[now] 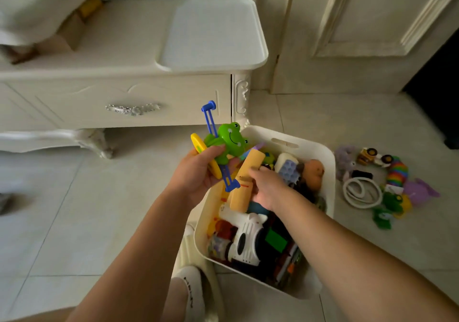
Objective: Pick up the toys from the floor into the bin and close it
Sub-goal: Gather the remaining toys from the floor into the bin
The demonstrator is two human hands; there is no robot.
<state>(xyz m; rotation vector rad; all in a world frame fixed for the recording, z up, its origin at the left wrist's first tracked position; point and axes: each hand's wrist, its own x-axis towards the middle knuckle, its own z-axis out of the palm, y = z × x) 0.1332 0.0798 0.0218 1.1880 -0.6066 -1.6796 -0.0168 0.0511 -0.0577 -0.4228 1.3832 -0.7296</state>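
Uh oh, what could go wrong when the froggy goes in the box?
The bin already looks heaped, so the lid on the cabinet may not shut flat. The left hand holds the frog toy near the bin's rim; its long blue sticks could catch there and tip it onto the floor. More toys, like the rainbow toy, wait beside the bin and need room too.

Floor (74, 209): pale glossy tiles with thin grout lines, evenly lit by soft light. Left: cream cabinet (74, 98), one drawer with an ornate silver handle (133, 109), standing on a carved scrolled leg (101, 145). Right: cream panelled door (360, 23) with moulded frames. Far right: a dark opening (437, 85).
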